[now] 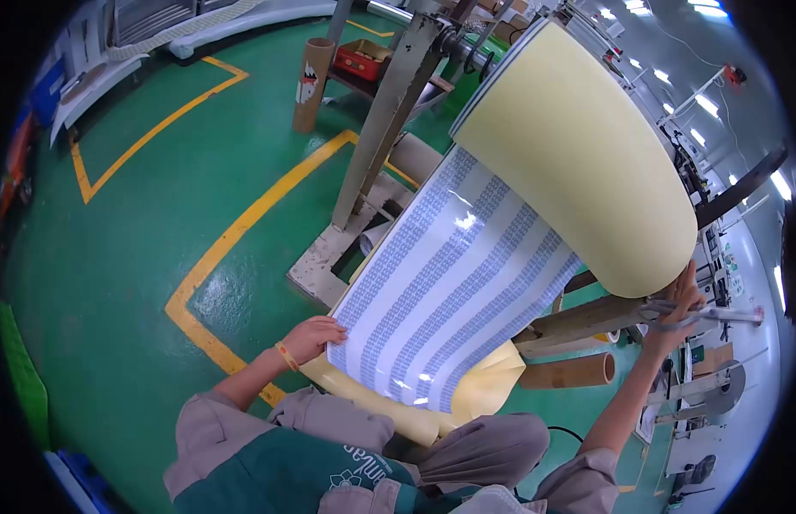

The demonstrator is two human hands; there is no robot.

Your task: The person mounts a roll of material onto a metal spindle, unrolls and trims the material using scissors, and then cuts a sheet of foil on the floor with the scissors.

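One striped sheet (441,283), white with blue printed bands, hangs before us from a large pale yellow roll (578,154), sloping down toward our knees. Our left hand (312,340) grasps its lower left edge; our right hand (682,300) is at the roll's right end, a grey metal tool (663,315) at the palm, though we cannot tell how firmly it grips. Below the sheet's lower edge, we see yellow backing (492,379), loosely curled. A metal stand (385,128) carries the roll. Beyond, a cardboard tube (310,98) stands upright near a red box (361,62), on green floor (115,283) marked with yellow lines (218,257).
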